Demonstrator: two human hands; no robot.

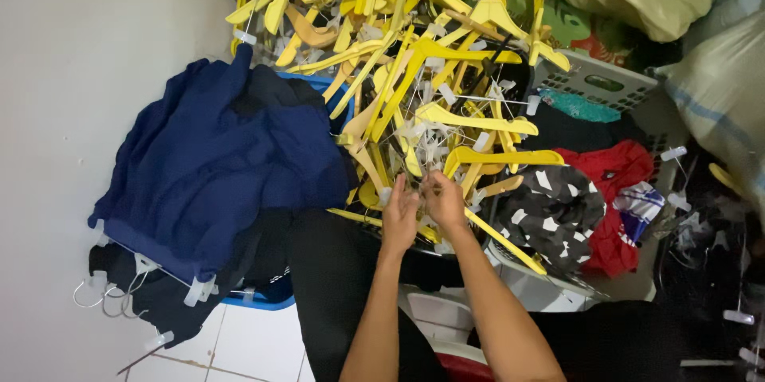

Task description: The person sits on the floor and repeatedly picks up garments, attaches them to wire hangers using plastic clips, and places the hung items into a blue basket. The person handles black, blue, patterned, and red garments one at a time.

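Both forearms reach to the yellow hangers, left hand and right hand fingers pinched among them.

Twelve o'clock: tangled yellow hangers block passage.
Nine o'clock: navy clothes heaped.
Three o'clock: grey basket, crowded.
Seven o'clock: open floor tiles.

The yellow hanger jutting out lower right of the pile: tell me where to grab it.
Grip the hanger by its free lower arm, coming from the right hand's side. That end sticks out clear over the white basket; its upper end is buried in the tangle.
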